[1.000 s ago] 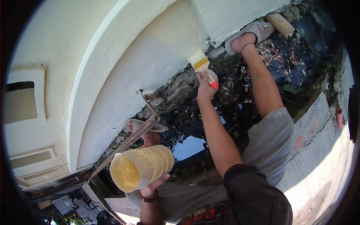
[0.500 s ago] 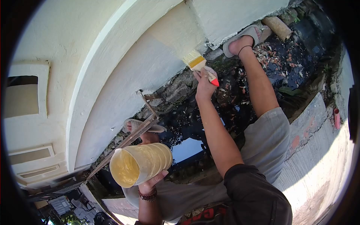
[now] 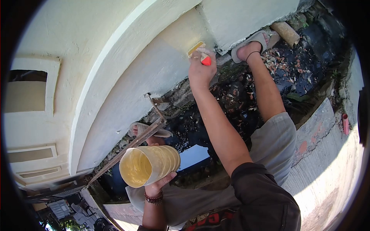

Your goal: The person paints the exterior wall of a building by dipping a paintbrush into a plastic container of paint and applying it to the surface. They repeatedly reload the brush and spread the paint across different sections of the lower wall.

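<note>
In my right hand (image 3: 202, 72) is a paintbrush (image 3: 195, 49), its red-tipped handle enclosed by my fingers. The brush head is against the lower part of the wall (image 3: 131, 75), where a cream-yellow patch of paint (image 3: 185, 30) shows beside whiter surface. My left hand (image 3: 158, 184) grips a ribbed, cream-coloured paint container (image 3: 163, 161) from below. The container is tilted with its mouth to the left, and yellowish paint coats the inside. Part of my left hand is hidden behind it.
Below the wall runs a ditch of dark water (image 3: 192, 156) with stones and debris. My sandalled foot (image 3: 252, 46) stands on its wall-side edge. A rusty metal bar (image 3: 127, 151) crosses near the container. A pipe piece (image 3: 286, 33) lies at upper right, and a concrete slab (image 3: 320, 169) borders the right.
My right hand has moved up and left with the paintbrush, which now presses nearer the painted patch. The paint container has shifted slightly right and up in view.
</note>
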The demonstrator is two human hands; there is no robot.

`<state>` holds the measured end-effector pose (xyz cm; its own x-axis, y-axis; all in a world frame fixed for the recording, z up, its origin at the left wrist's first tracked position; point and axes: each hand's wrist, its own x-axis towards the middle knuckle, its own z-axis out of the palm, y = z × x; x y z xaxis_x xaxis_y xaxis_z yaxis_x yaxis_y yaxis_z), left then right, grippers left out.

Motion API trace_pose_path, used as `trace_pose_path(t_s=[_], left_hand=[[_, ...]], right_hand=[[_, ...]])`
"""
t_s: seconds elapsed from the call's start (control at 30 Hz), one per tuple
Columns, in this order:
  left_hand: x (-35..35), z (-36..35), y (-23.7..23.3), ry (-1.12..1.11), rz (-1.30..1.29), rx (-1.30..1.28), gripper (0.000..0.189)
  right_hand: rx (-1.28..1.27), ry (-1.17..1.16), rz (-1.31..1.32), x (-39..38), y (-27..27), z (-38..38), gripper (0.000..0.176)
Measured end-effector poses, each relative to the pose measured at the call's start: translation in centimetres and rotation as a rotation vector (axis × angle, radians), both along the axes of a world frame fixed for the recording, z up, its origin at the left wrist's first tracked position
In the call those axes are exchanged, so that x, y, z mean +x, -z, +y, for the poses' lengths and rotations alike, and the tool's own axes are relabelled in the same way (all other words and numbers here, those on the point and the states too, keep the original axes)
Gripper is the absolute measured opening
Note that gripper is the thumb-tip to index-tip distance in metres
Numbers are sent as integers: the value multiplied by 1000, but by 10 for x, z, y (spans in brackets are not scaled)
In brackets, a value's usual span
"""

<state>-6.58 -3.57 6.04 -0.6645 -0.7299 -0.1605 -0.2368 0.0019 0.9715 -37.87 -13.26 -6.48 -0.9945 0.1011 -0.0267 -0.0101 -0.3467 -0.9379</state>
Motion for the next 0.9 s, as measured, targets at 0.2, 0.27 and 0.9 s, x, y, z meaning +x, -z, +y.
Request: trace_pose_path(t_s=[0.2,0.27,0.9], left_hand=[[-1,-1,-1,-32,-8,20,101],[-1,-2,2,-15,10,4,101],[-5,-4,2,1,-20,-268,112]], right_hand=[[-764,-212,67,16,-97,43,17],[-828,-270,27,17,-71,45,23],[-504,-22,-500,40,123,37,18]])
